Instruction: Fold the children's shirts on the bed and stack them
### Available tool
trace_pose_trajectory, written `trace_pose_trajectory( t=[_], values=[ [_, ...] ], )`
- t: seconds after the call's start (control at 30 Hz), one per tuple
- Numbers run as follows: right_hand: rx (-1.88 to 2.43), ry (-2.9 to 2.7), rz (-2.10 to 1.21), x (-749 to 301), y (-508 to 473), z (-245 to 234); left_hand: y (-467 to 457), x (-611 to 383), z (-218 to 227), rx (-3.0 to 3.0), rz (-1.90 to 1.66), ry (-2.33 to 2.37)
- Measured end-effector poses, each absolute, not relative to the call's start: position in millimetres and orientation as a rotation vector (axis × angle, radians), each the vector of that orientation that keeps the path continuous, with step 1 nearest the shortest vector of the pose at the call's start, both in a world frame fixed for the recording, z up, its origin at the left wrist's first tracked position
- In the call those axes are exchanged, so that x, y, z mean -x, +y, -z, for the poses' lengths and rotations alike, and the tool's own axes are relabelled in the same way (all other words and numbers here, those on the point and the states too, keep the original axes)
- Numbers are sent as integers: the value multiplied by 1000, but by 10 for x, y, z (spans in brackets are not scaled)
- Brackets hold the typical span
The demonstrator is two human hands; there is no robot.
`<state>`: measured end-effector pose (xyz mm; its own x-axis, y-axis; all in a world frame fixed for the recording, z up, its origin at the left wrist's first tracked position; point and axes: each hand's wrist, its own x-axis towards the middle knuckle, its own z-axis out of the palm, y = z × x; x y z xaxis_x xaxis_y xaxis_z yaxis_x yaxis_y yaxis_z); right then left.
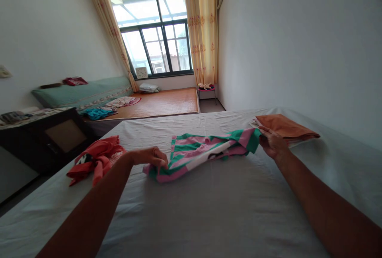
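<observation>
While the pink, green and white patterned cloth (203, 152) lies bunched and stretched on the white bed sheet (209, 214) in front of you, you have it at both ends. The fingers (160, 160) of your left hand (151, 157) are curled shut, pinching the pink-and-green corner at the near left end. Your right hand (273, 143) is closed on the green edge at the far right end, its thumb side turned up, though the exact hold is partly hidden by the fabric.

The cloth's long axis runs from one grip to the other: from your left fingertips it heads rightward and slightly away from you, ending at your right fingertips. Neither hand is nearer, since both touch it. The middle sags onto the sheet between them, loosely twisted, with the white and pink bands facing up and a dark mark showing near the centre.

Just beyond your right fingers, touching or almost touching the back of that hand, a folded rust-orange cloth (288, 127) lies flat on the sheet close to the white wall (298, 43). To the outside of your left fingers, near but apart from them, a crumpled red garment (95, 158) sits at the edge of the bed.

Well past both hands, a dark wooden cabinet (59, 138) stands off your left side. Farther on there is a low platform with a woven brown mat (167, 102), and behind it a dark-framed window (155, 39) hung with yellow curtains (203, 27).
</observation>
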<state>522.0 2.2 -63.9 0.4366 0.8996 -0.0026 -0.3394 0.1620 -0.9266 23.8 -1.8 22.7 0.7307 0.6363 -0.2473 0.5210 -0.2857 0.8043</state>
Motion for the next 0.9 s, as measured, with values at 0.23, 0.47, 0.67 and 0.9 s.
trace_pose_trajectory(
  t=[0.23,0.47,0.67,0.9],
  values=[
    [1506,-971,-815,-5221,-23,722,329,-442,14,-2222,-420,1252],
    [1528,-1413,-725,-5140,-100,677,697,-863,263,-2433,-267,1688],
    [1333,-1091,-786,-5244,1,736,445,-1179,272,-2467,-169,1267],
    [1302,-955,-838,-5342,-95,454,58,-1354,93,-2510,-206,1080]
  ],
)
